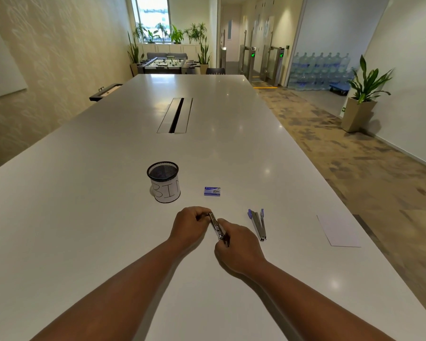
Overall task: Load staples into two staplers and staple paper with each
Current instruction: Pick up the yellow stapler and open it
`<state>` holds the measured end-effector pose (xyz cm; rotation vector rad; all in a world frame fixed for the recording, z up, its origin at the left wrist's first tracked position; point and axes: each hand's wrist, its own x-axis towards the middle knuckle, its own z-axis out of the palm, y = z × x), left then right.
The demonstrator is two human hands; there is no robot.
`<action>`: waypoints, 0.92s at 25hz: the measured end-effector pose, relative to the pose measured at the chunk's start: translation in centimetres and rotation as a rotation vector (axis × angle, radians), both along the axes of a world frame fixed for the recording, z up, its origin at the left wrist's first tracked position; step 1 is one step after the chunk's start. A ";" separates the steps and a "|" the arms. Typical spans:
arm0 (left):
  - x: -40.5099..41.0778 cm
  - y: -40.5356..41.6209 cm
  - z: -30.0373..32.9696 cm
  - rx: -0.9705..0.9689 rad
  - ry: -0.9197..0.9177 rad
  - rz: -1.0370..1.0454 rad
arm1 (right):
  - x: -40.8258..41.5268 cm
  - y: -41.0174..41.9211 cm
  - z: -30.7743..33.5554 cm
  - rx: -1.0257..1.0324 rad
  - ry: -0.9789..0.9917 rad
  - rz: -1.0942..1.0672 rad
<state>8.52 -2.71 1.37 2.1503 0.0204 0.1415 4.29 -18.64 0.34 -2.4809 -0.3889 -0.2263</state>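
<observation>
Two staplers out | I've both hands, left hand (190,223) and right hand (236,244), grasping the chrome stapler (217,227) | purple stapler (258,223) lies open on worktop (84,217) | staple box (212,191) closed, paper (338,231) unstapled | loading stage, I judge

Both bare forearms reach forward from the bottom edge and converge toward centre. Left hand (191,223): knuckles up, fingers curled, gripping the far end of a small metal stapler (217,227). Right hand (236,247): back of hand up, fingers curled under, thumb forward, pinching the stapler's near end. Hands just beside each other, nearly touching. Fingertips mostly hidden.
</observation>
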 end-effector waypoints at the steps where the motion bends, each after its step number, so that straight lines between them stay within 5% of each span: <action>1: 0.0 0.0 -0.1 0.010 -0.006 0.001 | 0.0 -0.1 0.2 -0.001 0.018 0.009; 11: 0.2 0.1 -0.6 0.009 -0.036 0.004 | 2.4 -0.6 4.0 -0.187 0.431 0.103; 23: 0.4 0.0 -0.4 0.062 -0.037 0.003 | 5.3 -0.9 3.9 -0.192 0.576 0.214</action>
